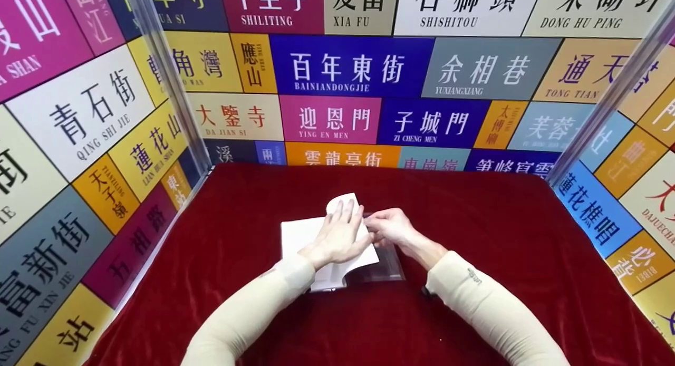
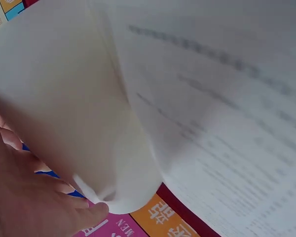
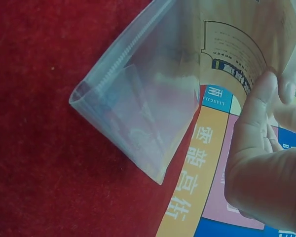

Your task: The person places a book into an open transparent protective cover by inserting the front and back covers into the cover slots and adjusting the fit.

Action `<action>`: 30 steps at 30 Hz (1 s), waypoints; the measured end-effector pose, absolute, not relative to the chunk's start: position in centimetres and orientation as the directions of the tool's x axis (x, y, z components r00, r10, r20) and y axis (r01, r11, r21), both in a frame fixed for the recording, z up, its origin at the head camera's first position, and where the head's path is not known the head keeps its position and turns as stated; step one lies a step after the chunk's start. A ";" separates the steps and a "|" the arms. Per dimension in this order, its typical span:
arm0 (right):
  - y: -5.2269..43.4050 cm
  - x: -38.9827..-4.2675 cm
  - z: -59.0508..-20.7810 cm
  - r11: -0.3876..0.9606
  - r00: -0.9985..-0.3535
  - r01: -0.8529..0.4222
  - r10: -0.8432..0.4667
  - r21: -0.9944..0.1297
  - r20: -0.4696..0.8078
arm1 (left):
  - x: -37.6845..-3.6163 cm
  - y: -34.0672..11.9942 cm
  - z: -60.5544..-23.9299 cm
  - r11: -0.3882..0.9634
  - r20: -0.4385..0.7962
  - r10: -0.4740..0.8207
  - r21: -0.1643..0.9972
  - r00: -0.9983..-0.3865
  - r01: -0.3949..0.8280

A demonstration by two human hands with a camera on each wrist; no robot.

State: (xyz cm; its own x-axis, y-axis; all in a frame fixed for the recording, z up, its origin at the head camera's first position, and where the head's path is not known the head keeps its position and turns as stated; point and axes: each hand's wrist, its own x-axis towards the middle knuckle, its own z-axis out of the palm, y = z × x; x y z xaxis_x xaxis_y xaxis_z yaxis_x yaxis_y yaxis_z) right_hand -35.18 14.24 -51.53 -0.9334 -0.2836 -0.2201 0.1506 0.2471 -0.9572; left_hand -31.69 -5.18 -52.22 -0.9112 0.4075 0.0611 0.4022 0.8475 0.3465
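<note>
Paper sheets [image 1: 303, 239] lay under the flat left hand [image 1: 337, 234]; the right hand [image 1: 387, 228] pinched the plastic sleeve [image 1: 385, 263] beside them, best held taut.

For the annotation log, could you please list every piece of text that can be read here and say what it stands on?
"BAINIANDONGJIE": blue panel, back wall.
"YING EN MEN": pink panel, back wall.
"ZI CHENG MEN": blue panel, back wall.
"SHISHITOU": white panel, back wall.
"QING SHI JIE": white panel, left wall.
Print on the paper sheets under the left hand: too blurred to read.
Logo on the right sleeve: too small.
</note>
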 end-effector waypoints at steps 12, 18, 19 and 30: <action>14.3 -35.1 -52.1 0.310 -0.934 0.112 -0.292 -0.944 -0.207 | -31.7 -6.6 -52.8 0.833 0.082 0.454 0.313 -0.887 0.456; 14.2 -34.9 -52.5 0.348 -0.935 0.079 -0.300 -0.934 -0.191 | -31.6 -6.8 -53.0 0.848 0.059 0.462 0.264 -0.885 0.460; 14.2 -34.9 -52.5 0.354 -0.935 0.074 -0.300 -0.932 -0.188 | -31.6 -6.8 -53.1 0.850 0.050 0.462 0.259 -0.886 0.458; 14.6 -34.9 -54.0 0.638 -0.955 -0.196 -0.296 -0.745 -0.002 | -31.5 -7.5 -53.4 0.873 -0.020 0.465 0.177 -0.885 0.455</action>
